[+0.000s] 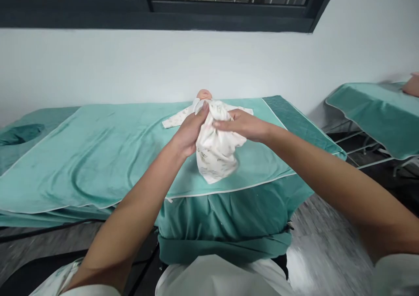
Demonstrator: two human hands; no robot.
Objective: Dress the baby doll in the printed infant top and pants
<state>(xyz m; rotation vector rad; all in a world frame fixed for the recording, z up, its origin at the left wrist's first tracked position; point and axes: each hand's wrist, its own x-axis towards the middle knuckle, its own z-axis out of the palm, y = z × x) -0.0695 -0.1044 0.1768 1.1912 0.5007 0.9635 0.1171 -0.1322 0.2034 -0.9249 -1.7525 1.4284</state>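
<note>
A baby doll (204, 94) lies at the far side of the bed, its head toward the wall. It wears a white printed top with the sleeve (178, 118) spread out to the left and the other to the right. In front of it, a bunched white printed baby garment (216, 156) hangs from both hands above the green cover. My left hand (193, 130) is closed on the garment's left edge, thumb on top. My right hand (244, 125) grips its gathered upper part from the right. The doll's lower body is hidden behind the cloth and hands.
The bed carries a green cover (108, 156) with white piping and some wrinkles. A white wall (147, 64) and a dark window frame (229, 18) stand behind it. At right is a second green-covered bed (373, 112) with metal legs.
</note>
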